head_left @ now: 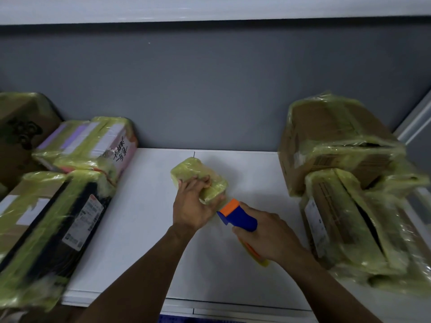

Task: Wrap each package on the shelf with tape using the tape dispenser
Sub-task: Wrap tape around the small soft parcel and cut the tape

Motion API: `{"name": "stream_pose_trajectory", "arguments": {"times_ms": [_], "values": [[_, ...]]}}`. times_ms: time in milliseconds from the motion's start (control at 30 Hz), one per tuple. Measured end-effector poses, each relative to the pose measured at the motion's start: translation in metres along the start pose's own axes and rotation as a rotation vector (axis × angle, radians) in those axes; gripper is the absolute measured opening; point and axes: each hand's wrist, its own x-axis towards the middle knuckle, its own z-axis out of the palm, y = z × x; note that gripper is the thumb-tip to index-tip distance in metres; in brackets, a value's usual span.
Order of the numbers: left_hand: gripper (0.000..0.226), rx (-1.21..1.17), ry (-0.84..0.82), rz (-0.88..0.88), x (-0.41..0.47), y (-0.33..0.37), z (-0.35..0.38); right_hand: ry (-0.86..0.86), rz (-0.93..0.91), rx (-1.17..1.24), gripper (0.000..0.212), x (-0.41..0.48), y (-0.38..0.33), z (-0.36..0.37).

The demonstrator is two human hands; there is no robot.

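The small package [199, 180] lies on the shelf [144, 217] under the left hand [194, 206], whose fingers curl over its top. It appears light, with slick film; hold it across the top. The right hand [268, 238] grips the tape dispenser [235, 216], nose touching the package's near end.

Both hands work a small yellow-green tape-wrapped package [198, 180] on a white shelf [140, 229].
Left hand [193, 206] grips the package, fingers [205, 180] curled over its top. Right hand [268, 236] holds a blue-and-orange plastic tape dispenser [235, 216], its orange head just beside the package's near right corner; contact unclear. Taped cardboard boxes are stacked at left [46, 217] and right [338, 141].
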Motion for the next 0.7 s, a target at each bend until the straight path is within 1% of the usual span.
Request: {"name": "stream_pose_trajectory", "arguments": {"times_ms": [67,200,367,600,700], "values": [[0.063,0.028,-0.023,0.002,0.001,-0.001,-0.001,-0.001,0.011,-0.018,0.038,0.007,-0.003,0.004],[0.067,0.074,-0.067,-0.026,0.002,-0.001,-0.003,-0.026,0.037,-0.046,0.045,0.023,-0.006,0.010],[0.073,0.107,-0.147,-0.045,0.005,-0.002,-0.009,-0.030,0.044,-0.061,0.039,0.032,-0.008,0.012],[0.067,0.140,-0.163,-0.038,0.001,0.003,-0.013,-0.003,0.066,-0.049,0.029,0.038,-0.014,0.016],[0.066,0.146,-0.192,-0.032,0.004,0.008,-0.015,0.007,0.077,-0.024,0.032,0.042,-0.013,0.014]]}}
